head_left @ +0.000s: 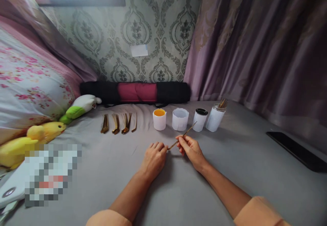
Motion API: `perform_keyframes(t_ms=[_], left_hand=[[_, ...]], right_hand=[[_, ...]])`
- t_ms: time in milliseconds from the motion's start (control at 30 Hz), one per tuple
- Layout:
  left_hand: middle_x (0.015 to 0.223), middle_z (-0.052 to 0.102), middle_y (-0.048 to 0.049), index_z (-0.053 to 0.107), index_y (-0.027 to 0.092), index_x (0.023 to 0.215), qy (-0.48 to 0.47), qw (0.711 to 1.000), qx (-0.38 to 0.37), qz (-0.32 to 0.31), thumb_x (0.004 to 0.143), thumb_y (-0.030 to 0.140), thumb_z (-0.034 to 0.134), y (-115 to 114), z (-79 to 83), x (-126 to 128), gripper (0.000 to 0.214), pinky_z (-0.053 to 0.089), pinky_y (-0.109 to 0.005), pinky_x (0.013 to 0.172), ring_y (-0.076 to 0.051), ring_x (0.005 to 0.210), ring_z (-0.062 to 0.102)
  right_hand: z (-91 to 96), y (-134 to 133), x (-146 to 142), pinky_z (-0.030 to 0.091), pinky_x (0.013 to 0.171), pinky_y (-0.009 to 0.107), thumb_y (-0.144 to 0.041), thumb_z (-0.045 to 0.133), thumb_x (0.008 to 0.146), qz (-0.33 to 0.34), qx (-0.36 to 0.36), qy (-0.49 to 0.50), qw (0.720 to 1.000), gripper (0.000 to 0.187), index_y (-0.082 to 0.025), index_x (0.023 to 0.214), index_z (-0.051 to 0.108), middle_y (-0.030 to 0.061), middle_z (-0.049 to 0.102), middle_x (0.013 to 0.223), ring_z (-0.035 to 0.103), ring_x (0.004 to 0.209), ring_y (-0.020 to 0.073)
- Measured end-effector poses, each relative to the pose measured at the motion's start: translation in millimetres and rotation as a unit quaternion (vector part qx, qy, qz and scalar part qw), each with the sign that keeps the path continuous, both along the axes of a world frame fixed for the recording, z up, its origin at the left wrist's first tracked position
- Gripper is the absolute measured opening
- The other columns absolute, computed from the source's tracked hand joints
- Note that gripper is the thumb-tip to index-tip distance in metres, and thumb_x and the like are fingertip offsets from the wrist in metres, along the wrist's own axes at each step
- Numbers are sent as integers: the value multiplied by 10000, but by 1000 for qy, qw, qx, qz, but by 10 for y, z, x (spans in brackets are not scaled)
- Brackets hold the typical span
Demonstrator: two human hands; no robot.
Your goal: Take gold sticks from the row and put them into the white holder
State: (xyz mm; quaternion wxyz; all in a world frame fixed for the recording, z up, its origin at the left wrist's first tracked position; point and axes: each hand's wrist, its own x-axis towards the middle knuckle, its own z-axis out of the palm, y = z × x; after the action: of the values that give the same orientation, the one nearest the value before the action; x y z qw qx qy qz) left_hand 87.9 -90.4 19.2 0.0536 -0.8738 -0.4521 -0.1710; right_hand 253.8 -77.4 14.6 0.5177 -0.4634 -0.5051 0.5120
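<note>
With my right grip (191, 150) pinching the slender, brown, wood-like stick (189, 129) aslant above the grey fabric sheet (230, 161), I do best to keep pressure light and its near end steady at my curled left grip (155, 157), though whether that pinches it I cannot tell.

The thin stick (189, 129) at the near centre looks woody with a dull sheen, as do the bundled sticks (104, 125) on the far left, all above matt, softly wrinkled cloth, the grey sheet (158, 198). Smooth, matt, paper-like white wraps cover the cup (159, 122), the can (199, 125) with its shiny metal-looking rim, and the jar (214, 119) with its glossy, glass-like neck, while the tub (180, 124) between looks pale and translucent. Farther back, the curtain (230, 42) at right is satiny cloth.
</note>
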Motion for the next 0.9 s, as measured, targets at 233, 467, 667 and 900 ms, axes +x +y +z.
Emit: perform_keyframes(t_ms=[233,467,667,900], left_hand=[[824,540,-52,566,197,948,-68,997,-26,11,848,195,305,19,-79,2,280,376,-279,721,-153,790,483],[817,548,-46,576,192,922,-170,982,-82,-3,836,220,343,49,-122,-12,250,379,-243,721,-141,780,504],[780,556,-38,588,188,885,-238,964,-117,-4,817,208,378,47,-120,-12,222,372,-218,679,-129,741,508],[750,572,-36,591,175,845,-277,951,-136,-2,782,176,416,61,-126,-4,185,365,-214,649,-120,689,507]], right_hand=[[-22,10,2,338,408,179,-466,504,721,-1,3,0,1000,344,-161,868,564,-2,528,649,455,485,68],[-31,19,-4,339,403,184,-451,512,720,-2,1,5,1000,323,-164,858,566,-8,530,631,456,473,66],[-34,26,-6,340,400,184,-446,505,728,-3,0,0,1000,316,-162,856,563,-13,527,630,455,470,64],[-45,28,-3,336,401,178,-428,482,753,-8,-1,-6,1000,300,-161,869,557,-11,522,638,451,477,62]])
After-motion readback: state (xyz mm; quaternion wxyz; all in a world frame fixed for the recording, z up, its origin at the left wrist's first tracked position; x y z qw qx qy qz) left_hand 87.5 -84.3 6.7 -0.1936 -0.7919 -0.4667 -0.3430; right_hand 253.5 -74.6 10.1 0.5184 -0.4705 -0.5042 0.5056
